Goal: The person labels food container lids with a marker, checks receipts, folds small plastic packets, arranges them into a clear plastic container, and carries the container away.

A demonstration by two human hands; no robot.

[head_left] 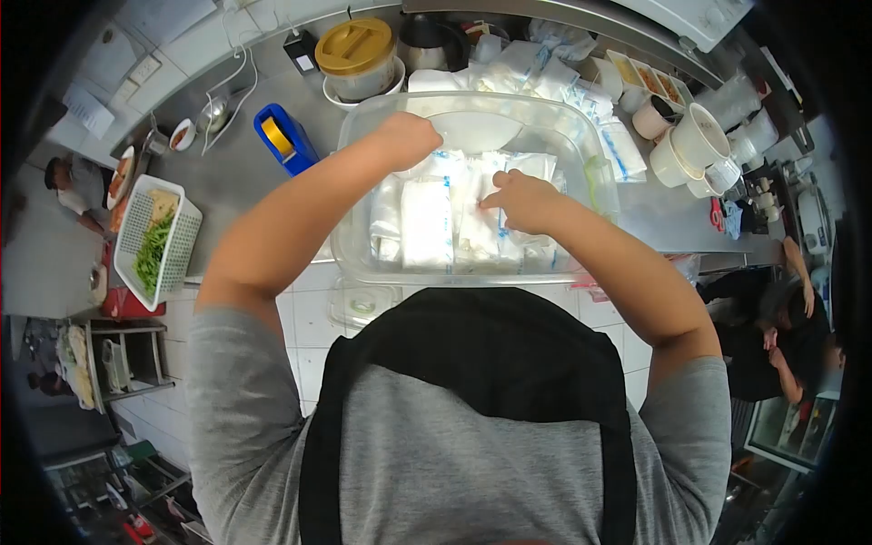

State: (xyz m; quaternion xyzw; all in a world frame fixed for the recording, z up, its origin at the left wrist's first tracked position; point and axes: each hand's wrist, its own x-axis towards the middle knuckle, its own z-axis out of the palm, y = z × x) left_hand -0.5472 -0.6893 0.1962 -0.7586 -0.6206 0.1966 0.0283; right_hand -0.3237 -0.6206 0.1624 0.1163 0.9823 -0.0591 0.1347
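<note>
Plastic tub walls [345, 247] leave right fingers [500, 197], spread on packets [427, 227], room; left fingers [429, 136], turned away, unreadable.

Tub [472, 279]: before us, on the counter [232, 173].
Packets [427, 222]: inside the tub, beneath our right hand [525, 202]; our left hand [411, 142] is at their far side.
Dispenser [282, 141]: left of the tub.
Basket [185, 240]: further left, with greens [154, 254] in it.
Bucket [361, 84]: behind the tub, in a bowl [398, 84].
Other packets [522, 65]: behind the tub, right of the bucket.
Pails [701, 138]: right of the tub, toward the back.
</note>
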